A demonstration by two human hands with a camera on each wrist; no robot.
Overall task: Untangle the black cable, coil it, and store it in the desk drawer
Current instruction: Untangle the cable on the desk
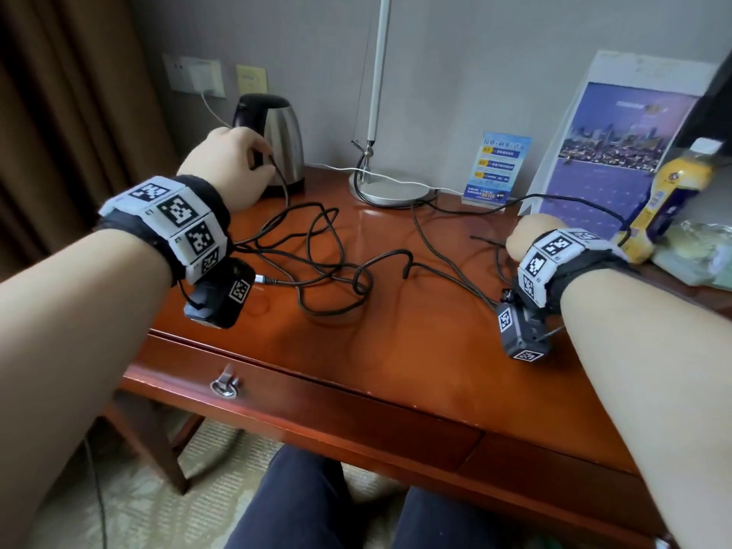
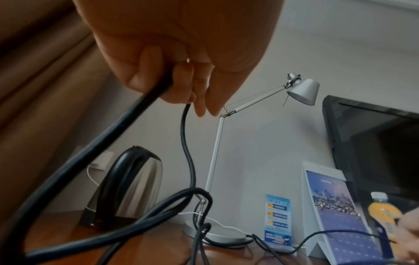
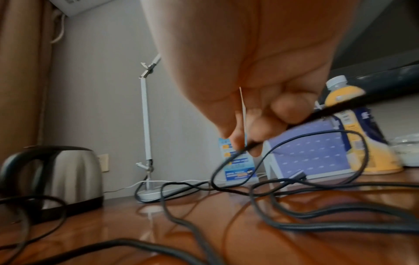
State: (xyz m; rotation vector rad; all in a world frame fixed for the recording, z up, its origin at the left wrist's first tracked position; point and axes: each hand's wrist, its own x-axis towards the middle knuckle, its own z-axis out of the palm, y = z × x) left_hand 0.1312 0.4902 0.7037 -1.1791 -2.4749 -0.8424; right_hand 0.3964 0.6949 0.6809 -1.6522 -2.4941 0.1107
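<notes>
A long black cable (image 1: 328,267) lies in tangled loops across the wooden desk (image 1: 416,350). My left hand (image 1: 233,164) is raised near the kettle and grips a strand of the cable (image 2: 186,136) in curled fingers (image 2: 181,80). My right hand (image 1: 530,235) is at the desk's right side, and its fingers (image 3: 256,129) pinch another strand of the cable (image 3: 229,165) just above the surface. A metal plug end (image 1: 266,280) lies under my left wrist. The desk drawer (image 1: 301,406) with its ring pull (image 1: 225,386) is closed at the front.
A steel kettle (image 1: 277,140) stands at the back left and a lamp base (image 1: 390,188) with a white wire at the back middle. A blue card (image 1: 497,168), a standing brochure (image 1: 610,152), a yellow bottle (image 1: 669,196) and a dark screen (image 2: 374,143) crowd the right side.
</notes>
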